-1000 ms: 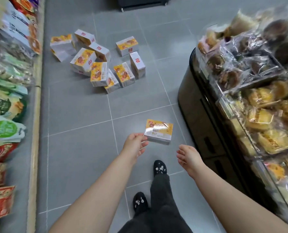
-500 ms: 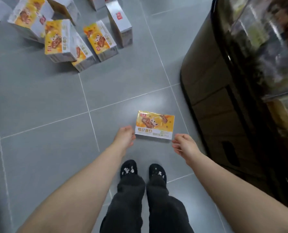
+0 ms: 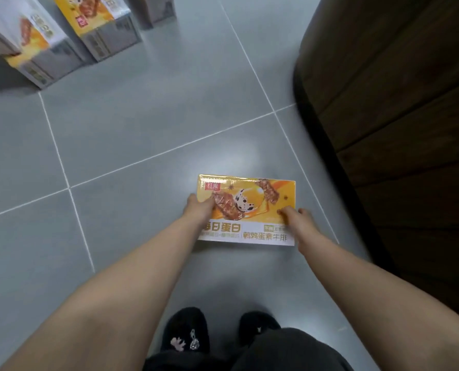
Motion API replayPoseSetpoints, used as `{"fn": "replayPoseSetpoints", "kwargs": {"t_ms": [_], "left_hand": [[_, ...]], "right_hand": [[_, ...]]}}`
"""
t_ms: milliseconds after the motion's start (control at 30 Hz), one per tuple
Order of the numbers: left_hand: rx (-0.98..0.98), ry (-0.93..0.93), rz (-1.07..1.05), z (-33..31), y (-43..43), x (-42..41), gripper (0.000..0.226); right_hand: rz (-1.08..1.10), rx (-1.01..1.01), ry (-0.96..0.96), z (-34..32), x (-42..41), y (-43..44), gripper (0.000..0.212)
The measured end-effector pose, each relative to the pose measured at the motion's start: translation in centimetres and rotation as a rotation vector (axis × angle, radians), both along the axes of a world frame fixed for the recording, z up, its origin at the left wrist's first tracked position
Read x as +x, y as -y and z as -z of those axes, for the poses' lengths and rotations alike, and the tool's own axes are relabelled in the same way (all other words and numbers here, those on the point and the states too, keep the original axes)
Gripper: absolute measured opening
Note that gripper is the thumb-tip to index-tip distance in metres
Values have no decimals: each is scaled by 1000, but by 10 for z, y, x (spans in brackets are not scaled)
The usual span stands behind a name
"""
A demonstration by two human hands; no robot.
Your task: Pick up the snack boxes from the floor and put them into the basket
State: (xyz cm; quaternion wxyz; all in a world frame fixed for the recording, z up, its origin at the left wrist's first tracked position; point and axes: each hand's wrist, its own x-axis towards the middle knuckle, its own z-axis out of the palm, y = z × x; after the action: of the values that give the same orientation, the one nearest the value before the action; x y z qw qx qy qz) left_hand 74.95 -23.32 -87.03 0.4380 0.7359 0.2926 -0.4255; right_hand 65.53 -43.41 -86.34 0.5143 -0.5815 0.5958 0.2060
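**Position.** One box [image 3: 252, 194] lies flat on the floor [image 3: 142, 129], just left of the cabinet [image 3: 397, 129] base and clear of it. A pile [image 3: 97, 25] of further boxes is noted well to the cabinet's left, at the far side. No basket is in view.

**Grip.** The left hand [image 3: 198, 210] is set on the box end farther from the cabinet. The right hand [image 3: 300, 220] is set on the end nearer it. At each end a thumb is laid on the printed face and the fingers are curled over the edge, so the box is judged to be pinched from both ends. The undersides of the fingers are hidden, and the depth of hold cannot be confirmed.

**Orientation.** The printed face is turned up. The long axis runs toward the cabinet, very slightly skewed. The lettering reads upright to the person, with the white band on the near long edge.

**Recommendation.** The fingertips are to be worked under both short edges before any lift. The box is to be raised level, with equal pressure kept at both ends, since the glossy wrap is judged slippery. The end nearer the cabinet is to be kept off its base.
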Motion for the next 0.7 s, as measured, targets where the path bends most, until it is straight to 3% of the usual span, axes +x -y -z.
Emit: {"fn": "replayPoseSetpoints", "kwargs": {"t_ms": [100,167,267,333,433,567,633,700], "left_hand": [[-62,-35,-45,15,0,9,65],[-92,-38,-97,-4,-1,10,70],[-81,26,-231,-72,-3,3,70],[-65,58,-345,-125,-14,-4,68],[29,80,-539,-217,-36,-15,90],[102,92,-763,-360,-73,-43,105],[154,102,-867,-421,-94,-63,113],[202,148,-925,-477,-114,-92,105]], "right_hand": [[24,122,63,5,6,0,56],[54,149,91,-11,9,-5,72],[101,127,117,-56,10,-13,79],[110,147,90,-90,10,-11,101],[142,305,12,-156,16,-20,130],[3,316,-70,-313,23,-63,126],[-101,251,-74,-373,18,-82,115],[-222,250,-63,-429,9,-105,98]]}}
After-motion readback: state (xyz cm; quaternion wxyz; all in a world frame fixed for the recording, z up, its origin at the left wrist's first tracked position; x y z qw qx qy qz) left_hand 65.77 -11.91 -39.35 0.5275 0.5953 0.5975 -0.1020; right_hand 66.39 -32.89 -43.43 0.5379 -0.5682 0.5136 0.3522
